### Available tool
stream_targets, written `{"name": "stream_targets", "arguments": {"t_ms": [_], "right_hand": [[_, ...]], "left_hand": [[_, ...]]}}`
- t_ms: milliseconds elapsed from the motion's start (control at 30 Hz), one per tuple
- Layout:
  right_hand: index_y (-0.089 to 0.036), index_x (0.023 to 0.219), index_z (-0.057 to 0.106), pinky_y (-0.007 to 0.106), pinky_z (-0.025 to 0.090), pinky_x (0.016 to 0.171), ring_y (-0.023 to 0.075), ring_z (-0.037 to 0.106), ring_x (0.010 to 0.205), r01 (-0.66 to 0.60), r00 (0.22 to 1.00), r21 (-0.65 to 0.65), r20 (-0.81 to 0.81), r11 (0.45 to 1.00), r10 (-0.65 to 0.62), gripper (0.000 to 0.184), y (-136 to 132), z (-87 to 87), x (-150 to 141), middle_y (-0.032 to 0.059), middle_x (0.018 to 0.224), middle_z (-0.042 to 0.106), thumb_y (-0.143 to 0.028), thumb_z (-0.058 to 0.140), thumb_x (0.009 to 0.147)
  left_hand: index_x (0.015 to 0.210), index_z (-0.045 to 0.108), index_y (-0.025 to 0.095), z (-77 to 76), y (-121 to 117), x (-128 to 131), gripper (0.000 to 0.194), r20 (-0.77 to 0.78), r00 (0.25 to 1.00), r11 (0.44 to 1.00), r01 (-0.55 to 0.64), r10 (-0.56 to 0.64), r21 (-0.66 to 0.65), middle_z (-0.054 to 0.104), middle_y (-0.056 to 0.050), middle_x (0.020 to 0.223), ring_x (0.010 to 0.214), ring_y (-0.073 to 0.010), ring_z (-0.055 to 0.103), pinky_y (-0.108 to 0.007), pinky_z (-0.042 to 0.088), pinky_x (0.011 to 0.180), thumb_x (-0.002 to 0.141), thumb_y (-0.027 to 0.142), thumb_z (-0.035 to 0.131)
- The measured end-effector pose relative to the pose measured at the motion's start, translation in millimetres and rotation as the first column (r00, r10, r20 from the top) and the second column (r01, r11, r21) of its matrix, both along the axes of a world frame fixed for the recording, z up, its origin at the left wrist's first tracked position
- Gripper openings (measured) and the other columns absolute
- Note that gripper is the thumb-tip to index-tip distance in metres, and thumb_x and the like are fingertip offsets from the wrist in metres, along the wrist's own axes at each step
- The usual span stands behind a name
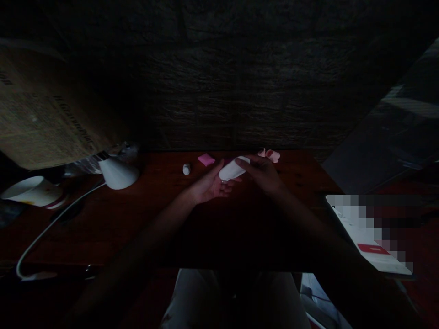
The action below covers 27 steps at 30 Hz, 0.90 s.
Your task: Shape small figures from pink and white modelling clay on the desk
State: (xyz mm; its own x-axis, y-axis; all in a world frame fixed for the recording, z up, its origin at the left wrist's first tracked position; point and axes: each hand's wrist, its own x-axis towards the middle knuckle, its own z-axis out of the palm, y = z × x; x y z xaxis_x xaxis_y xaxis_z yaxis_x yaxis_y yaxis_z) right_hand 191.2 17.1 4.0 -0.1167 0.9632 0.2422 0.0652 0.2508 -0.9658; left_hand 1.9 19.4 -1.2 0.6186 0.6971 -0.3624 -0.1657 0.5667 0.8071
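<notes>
A smooth white oblong piece [233, 169] is held between my two hands above the dark wooden table; its material is too dim to make out. My left hand [213, 186] supports its lower left end, with the thumb along the side and the fingers curled underneath. At the upper right end, my right hand [262, 172] grips it between thumb and fingers. Beyond my left hand lie a pink square piece [206, 159] and a small white lump [186, 169]. Pale pink curled pieces [273, 156] rest past my right hand.
On the left stand a paper cup [30, 192], a white cone-shaped lamp base or stand [118, 173] with a white cable [58, 218], and a large printed brown bag or box [51, 109]. A white printed sheet [363, 244] lies at the right edge. A dark brick-patterned wall [233, 82] rises behind the table.
</notes>
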Motion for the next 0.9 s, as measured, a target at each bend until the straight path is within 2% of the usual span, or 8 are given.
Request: {"name": "stream_targets", "arguments": {"t_ms": [167,300,433,600,700,800,900], "right_hand": [[-0.020,0.095,0.077,0.027,0.052,0.064,0.0151,0.065,0.074,-0.112,0.993,-0.027,-0.031,0.993,0.111,0.038,-1,-5.2,-4,0.0029,0.087,0.074,-0.052,0.077,0.076],[-0.020,0.097,0.077,0.027,0.052,0.065,0.0154,0.066,0.077,-0.143,0.988,-0.028,-0.058,0.989,0.141,0.039,1,-9.0,-6,0.0031,0.090,0.075,-0.051,0.078,0.075],[-0.019,0.094,0.077,0.025,0.048,0.060,0.0141,0.063,0.073,-0.143,0.989,-0.025,-0.047,0.989,0.142,0.038,0,-6.7,-5,0.0029,0.086,0.073,-0.052,0.078,0.075],[-0.018,0.102,0.075,0.023,0.041,0.052,0.0133,0.061,0.068,-0.183,0.982,-0.065,0.029,0.981,0.185,0.040,-1,-3.2,0,0.0037,0.086,0.074,-0.047,0.079,0.074],[-0.017,0.102,0.074,0.024,0.043,0.053,0.0141,0.062,0.069,-0.178,0.984,-0.080,0.012,0.981,0.180,0.041,1,-3.2,2,0.0055,0.091,0.075,-0.044,0.081,0.071],[-0.017,0.096,0.074,0.024,0.043,0.053,0.0131,0.061,0.067,-0.144,0.990,-0.084,-0.014,0.986,0.144,0.039,2,-3.4,4,0.0051,0.088,0.075,-0.043,0.083,0.069],[-0.017,0.092,0.073,0.023,0.041,0.050,0.0121,0.059,0.062,-0.127,0.992,-0.114,0.013,0.985,0.129,0.035,2,-2.7,4,0.0034,0.081,0.073,-0.040,0.084,0.068]], "left_hand": [[0.098,0.070,0.012,-0.9,-1,2,0.066,0.029,0.999,1.000,-0.014,0.014,0.005,0.065,-0.006,0.074,0.059,-0.0108,0.055,-0.024,0.046,0.059,0.097,0.067,0.034],[0.101,0.069,0.010,-1.6,-2,4,0.062,0.054,0.998,0.999,0.025,-0.026,0.023,0.053,0.001,0.065,0.054,-0.0081,0.047,-0.022,0.043,0.056,0.094,0.067,0.047],[0.102,0.070,0.008,-1.1,-3,4,0.063,0.063,0.997,0.999,0.044,-0.044,-0.001,0.044,0.004,0.060,0.052,-0.0076,0.041,-0.022,0.041,0.055,0.094,0.066,0.047],[0.101,0.068,0.013,-1.8,-1,1,0.055,0.114,0.993,1.000,-0.007,0.007,0.005,0.057,0.000,0.068,0.058,-0.0106,0.054,-0.024,0.047,0.062,0.097,0.063,0.044],[0.103,0.067,0.014,-3.8,2,0,0.056,0.107,0.994,0.999,-0.039,0.037,0.017,0.069,-0.006,0.078,0.066,-0.0142,0.065,-0.028,0.053,0.068,0.098,0.063,0.039],[0.109,0.068,0.012,-8.9,5,2,0.060,0.021,0.997,0.991,-0.072,0.070,0.117,0.075,-0.012,0.090,0.074,-0.0182,0.070,-0.031,0.056,0.073,0.097,0.065,0.042],[0.118,0.068,0.016,-14.1,7,5,0.051,-0.034,0.970,0.937,-0.224,0.242,0.268,0.077,-0.012,0.098,0.082,-0.0197,0.073,-0.031,0.057,0.074,0.092,0.059,0.058]]}}
